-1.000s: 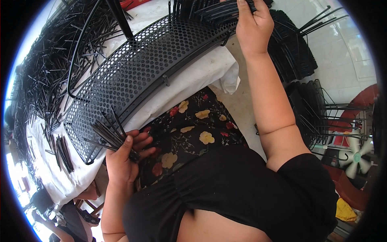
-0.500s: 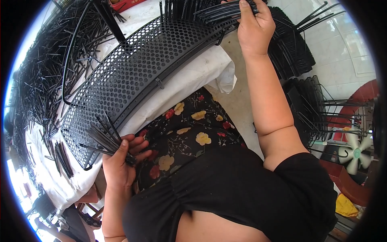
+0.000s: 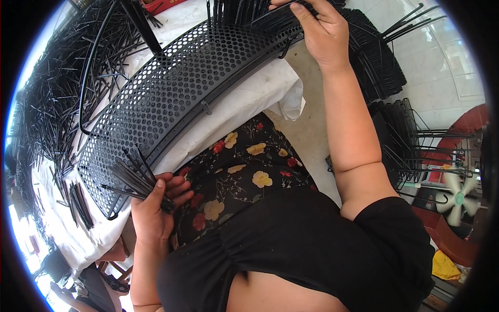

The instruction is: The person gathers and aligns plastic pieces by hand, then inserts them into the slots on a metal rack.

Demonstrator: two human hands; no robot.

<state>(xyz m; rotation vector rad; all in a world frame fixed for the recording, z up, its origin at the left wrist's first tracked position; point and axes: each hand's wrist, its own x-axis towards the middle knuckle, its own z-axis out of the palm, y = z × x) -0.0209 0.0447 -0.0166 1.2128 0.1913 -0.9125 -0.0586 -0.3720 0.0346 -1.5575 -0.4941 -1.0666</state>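
My left hand (image 3: 153, 208), near the near-left end of a curved black perforated panel (image 3: 171, 86), is closed round a bundle of thin black strips (image 3: 131, 177). The strips fan out from between its thumb and fingers, over the panel's corner. At the panel's far right end, my right hand (image 3: 326, 34) is closed on more black strips (image 3: 278, 18), its thumb and fingers bent over their right end. Beside these, several black strips (image 3: 228, 13) stand up from the panel's holes. The top picture edge cuts off part of that area.
A white-covered table (image 3: 260, 86) carries the panel. A big heap of loose black strips (image 3: 57, 83) lies at the left. Black wire racks (image 3: 400, 135) stand at the right, beside a fan (image 3: 457, 197). A black post (image 3: 140, 26) rises behind the panel. Another person's arm (image 3: 62, 296) shows lower left.
My right hand has shifted slightly left and turned, its fingers curling further over. The strips under it sit lower against the panel. My left hand and its bundle have barely moved.
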